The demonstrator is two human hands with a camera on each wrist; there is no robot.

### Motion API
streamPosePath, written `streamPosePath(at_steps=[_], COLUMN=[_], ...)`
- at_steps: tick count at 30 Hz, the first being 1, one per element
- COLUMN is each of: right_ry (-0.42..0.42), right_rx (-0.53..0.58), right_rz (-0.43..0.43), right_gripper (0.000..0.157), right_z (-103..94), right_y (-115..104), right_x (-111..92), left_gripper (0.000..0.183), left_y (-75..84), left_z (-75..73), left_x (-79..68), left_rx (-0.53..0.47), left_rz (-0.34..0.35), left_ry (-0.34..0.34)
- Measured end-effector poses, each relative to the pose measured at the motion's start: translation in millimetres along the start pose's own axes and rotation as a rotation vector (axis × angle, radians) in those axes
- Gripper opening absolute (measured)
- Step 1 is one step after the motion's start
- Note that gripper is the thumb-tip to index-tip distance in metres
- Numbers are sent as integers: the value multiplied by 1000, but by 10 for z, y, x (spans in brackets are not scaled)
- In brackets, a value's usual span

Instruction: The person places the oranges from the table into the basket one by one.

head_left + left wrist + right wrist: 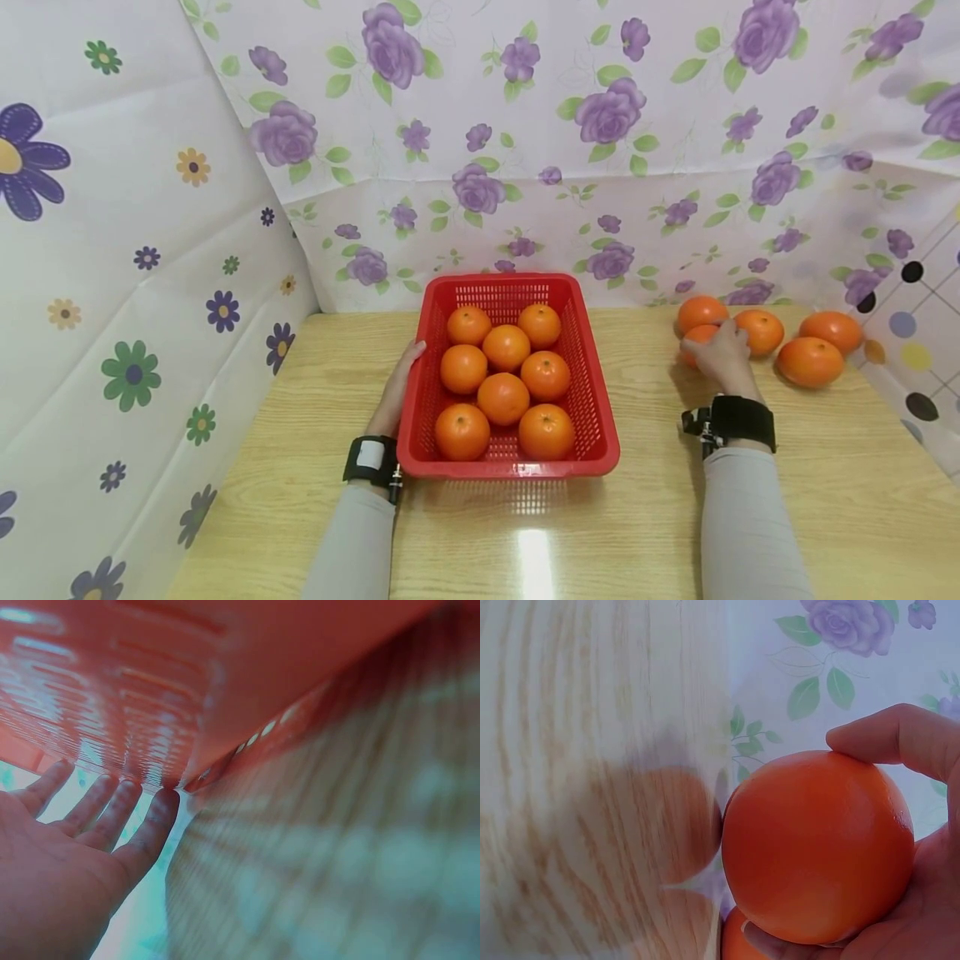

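Observation:
A red plastic basket [510, 469] with slotted walls stands mid-table, several oranges [503, 398] lying in it. My left hand [394, 393] is at the basket's left side. In the left wrist view its straight, spread fingers [150, 832] reach along the slotted wall, fingertips right at it. Off to the right, my right hand [724, 357] grips a loose orange [699, 336]. The right wrist view shows that orange [817, 847] between the thumb on one side and curled fingers on the other, low beside the wooden tabletop.
Close around the right hand lie more loose oranges, one behind it [702, 312] and one just right of it [761, 332]. Two others [810, 362] sit farther right. A flowered cloth [480, 225] hangs along the table's back edge, and another covers the left side.

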State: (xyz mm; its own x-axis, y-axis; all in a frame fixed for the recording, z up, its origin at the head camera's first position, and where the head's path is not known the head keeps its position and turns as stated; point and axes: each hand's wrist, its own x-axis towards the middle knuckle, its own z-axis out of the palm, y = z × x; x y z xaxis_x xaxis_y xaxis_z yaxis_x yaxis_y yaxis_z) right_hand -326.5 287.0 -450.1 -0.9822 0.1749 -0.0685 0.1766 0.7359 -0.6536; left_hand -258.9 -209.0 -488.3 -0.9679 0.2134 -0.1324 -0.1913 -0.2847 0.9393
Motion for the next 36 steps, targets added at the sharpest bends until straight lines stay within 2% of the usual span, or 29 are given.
streamPosePath(at_steps=[14, 22, 29, 33, 36], right_ry=[7, 10, 18, 25, 36], right_rx=[-17, 28, 51, 75, 89], right_rz=[-46, -83, -138, -172, -201], right_gripper=[87, 87, 88, 84, 77], right_z=[-45, -109, -159, -156, -135], right_y=[-36, -92, -242, -347, -414], right_x=[-18, -34, -96, -139, -165], left_gripper=[63, 63, 62, 60, 60], left_y=[7, 14, 12, 30, 44], left_z=[10, 9, -1, 14, 30], left_x=[-1, -7, -1, -16, -24], left_rx=[9, 0, -9, -2, 4], left_rz=[-9, -4, -12, -17, 4], left_ry=[19, 9, 5, 6, -2])
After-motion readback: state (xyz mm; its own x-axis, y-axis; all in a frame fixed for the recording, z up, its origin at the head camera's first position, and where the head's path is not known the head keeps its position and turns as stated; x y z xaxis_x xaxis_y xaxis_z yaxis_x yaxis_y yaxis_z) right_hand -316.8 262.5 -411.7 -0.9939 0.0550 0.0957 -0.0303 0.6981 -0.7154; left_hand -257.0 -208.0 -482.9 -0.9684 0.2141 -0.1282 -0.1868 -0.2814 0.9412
